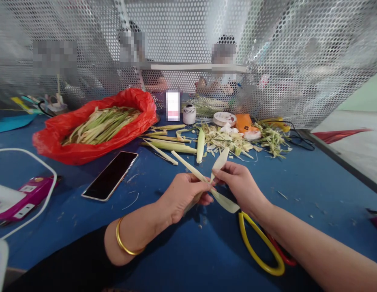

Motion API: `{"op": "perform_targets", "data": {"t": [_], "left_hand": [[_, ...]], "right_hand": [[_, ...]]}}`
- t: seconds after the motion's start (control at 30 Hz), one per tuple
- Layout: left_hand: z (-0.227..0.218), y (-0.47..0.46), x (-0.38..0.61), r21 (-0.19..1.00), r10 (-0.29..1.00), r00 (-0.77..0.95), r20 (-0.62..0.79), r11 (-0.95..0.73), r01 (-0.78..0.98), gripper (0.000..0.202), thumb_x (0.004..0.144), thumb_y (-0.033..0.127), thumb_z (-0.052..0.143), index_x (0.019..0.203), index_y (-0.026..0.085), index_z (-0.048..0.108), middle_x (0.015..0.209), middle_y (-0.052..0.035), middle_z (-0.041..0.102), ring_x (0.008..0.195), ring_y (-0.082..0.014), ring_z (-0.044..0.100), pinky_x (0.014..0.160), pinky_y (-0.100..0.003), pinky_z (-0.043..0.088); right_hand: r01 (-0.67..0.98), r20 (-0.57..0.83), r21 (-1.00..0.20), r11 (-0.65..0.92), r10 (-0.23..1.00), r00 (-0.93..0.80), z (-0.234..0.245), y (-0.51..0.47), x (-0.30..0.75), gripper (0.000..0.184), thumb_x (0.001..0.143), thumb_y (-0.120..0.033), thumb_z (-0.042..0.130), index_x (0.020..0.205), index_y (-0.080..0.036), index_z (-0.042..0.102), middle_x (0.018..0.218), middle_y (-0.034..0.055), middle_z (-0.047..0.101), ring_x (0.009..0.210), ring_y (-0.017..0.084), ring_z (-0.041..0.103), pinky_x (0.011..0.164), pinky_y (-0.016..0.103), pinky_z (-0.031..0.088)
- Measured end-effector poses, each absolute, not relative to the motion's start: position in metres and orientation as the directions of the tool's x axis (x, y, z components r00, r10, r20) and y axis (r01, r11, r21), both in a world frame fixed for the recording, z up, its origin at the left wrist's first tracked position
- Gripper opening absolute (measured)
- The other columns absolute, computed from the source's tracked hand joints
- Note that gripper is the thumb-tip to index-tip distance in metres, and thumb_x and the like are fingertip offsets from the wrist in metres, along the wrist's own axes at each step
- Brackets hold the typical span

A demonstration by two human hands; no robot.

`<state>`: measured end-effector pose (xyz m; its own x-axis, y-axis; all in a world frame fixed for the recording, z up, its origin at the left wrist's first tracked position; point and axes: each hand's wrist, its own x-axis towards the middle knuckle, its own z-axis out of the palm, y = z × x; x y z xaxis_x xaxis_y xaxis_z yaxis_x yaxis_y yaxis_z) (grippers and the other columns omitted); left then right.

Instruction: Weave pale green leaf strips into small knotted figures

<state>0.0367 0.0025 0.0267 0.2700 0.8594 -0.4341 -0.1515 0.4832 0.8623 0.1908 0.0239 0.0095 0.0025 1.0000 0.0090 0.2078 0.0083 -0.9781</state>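
Pale green strips of plant leaf, like corn husk, cross between my two hands above the blue table. My left hand [188, 192] is closed, its thumb and fingers pinching a narrow leaf strip [188, 164] near the crossing. Opposite it, my right hand [237, 180] pinches a wider leaf strip [219, 162] between thumb and forefinger. Another broad leaf end [226, 202] hangs below, toward the right wrist. How the strips join is hidden by the fingertips. Under my right forearm lie scissors with a yellow handle loop [258, 247] and a red one, partly covered.
A red plastic bag [85, 152] full of leaf strips sits at the left, near a dark-screened phone [111, 176] and a purple power strip [33, 196]. Loose leaves [170, 147], scraps [228, 142], a lit phone [172, 105] and a thread spool [189, 114] stand before the perforated metal screen [188, 24].
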Motion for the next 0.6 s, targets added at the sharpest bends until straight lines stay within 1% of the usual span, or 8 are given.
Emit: {"op": "perform_targets", "data": {"t": [0.03,0.1,0.17,0.23,0.3,0.37,0.43,0.6], "left_hand": [[0.027,0.002,0.037,0.858,0.850,0.286,-0.443,0.495,-0.139,0.011,0.072,0.019,0.070,0.077,0.010,0.071,0.056,-0.0023,0.062,0.049,-0.0098,0.058,0.053,-0.021,0.046],[0.028,-0.001,0.036,0.859,0.828,0.336,-0.448,0.503,-0.094,0.016,0.075,0.026,0.069,0.078,0.010,0.071,0.051,-0.0017,0.060,0.047,-0.0099,0.055,0.053,-0.022,0.046],[0.029,-0.003,0.037,0.869,0.811,0.380,-0.445,0.493,-0.034,0.021,0.076,0.032,0.069,0.075,0.011,0.070,0.048,-0.0013,0.058,0.044,-0.0098,0.053,0.052,-0.022,0.045],[0.028,-0.005,0.037,0.877,0.804,0.390,-0.449,0.480,0.019,0.023,0.075,0.034,0.069,0.068,0.012,0.067,0.045,-0.0002,0.056,0.042,-0.0097,0.051,0.050,-0.022,0.044],[0.027,-0.006,0.039,0.880,0.805,0.380,-0.455,0.473,0.052,0.024,0.074,0.034,0.068,0.062,0.014,0.064,0.044,0.0007,0.054,0.041,-0.0100,0.050,0.049,-0.023,0.044],[0.027,-0.007,0.040,0.885,0.813,0.368,-0.450,0.460,0.066,0.026,0.073,0.036,0.068,0.060,0.015,0.063,0.043,0.0013,0.054,0.041,-0.0103,0.050,0.049,-0.023,0.043],[0.028,-0.008,0.041,0.896,0.827,0.357,-0.434,0.437,0.077,0.027,0.073,0.038,0.069,0.060,0.015,0.064,0.043,0.0015,0.054,0.043,-0.0104,0.051,0.051,-0.023,0.043],[0.031,-0.009,0.041,0.914,0.847,0.345,-0.405,0.379,0.144,0.025,0.074,0.035,0.070,0.061,0.014,0.068,0.047,0.0004,0.057,0.049,-0.0105,0.054,0.058,-0.023,0.043]], "right_hand": [[0.276,0.083,-0.959,0.069,0.996,0.038,0.011,0.026,0.193,0.022,0.074,-0.037,0.066,0.083,-0.017,0.063,0.078,0.0060,0.067,0.071,0.020,0.060,0.068,0.035,0.047],[0.439,0.313,-0.861,0.257,0.948,0.058,0.016,0.027,0.197,0.032,0.075,-0.034,0.067,0.103,-0.019,0.065,0.104,0.0106,0.066,0.094,0.024,0.061,0.081,0.040,0.047],[0.522,0.443,-0.740,0.424,0.891,-0.096,0.024,0.026,0.200,0.024,0.080,-0.032,0.063,0.101,-0.021,0.068,0.108,0.0095,0.066,0.101,0.025,0.060,0.088,0.041,0.045],[0.473,0.359,-0.747,0.468,0.882,-0.304,0.031,0.022,0.199,0.013,0.083,-0.030,0.061,0.083,-0.022,0.071,0.093,0.0058,0.068,0.089,0.021,0.063,0.083,0.037,0.047],[0.397,0.199,-0.845,0.358,0.900,-0.388,0.035,0.018,0.197,0.014,0.081,-0.030,0.064,0.071,-0.021,0.068,0.079,0.0021,0.064,0.072,0.017,0.061,0.068,0.031,0.049],[0.321,0.090,-0.923,0.211,0.931,-0.354,0.035,0.014,0.193,0.017,0.078,-0.030,0.066,0.065,-0.020,0.063,0.072,-0.0004,0.059,0.060,0.012,0.055,0.054,0.027,0.045],[0.248,0.066,-0.959,0.139,0.958,-0.279,0.033,0.013,0.190,0.020,0.077,-0.028,0.066,0.060,-0.019,0.057,0.064,-0.0025,0.052,0.055,0.010,0.048,0.048,0.024,0.040],[0.225,0.155,-0.957,0.182,0.979,-0.134,0.025,0.011,0.186,0.028,0.076,-0.025,0.066,0.056,-0.020,0.047,0.062,-0.0036,0.044,0.055,0.010,0.040,0.048,0.025,0.034]]}}
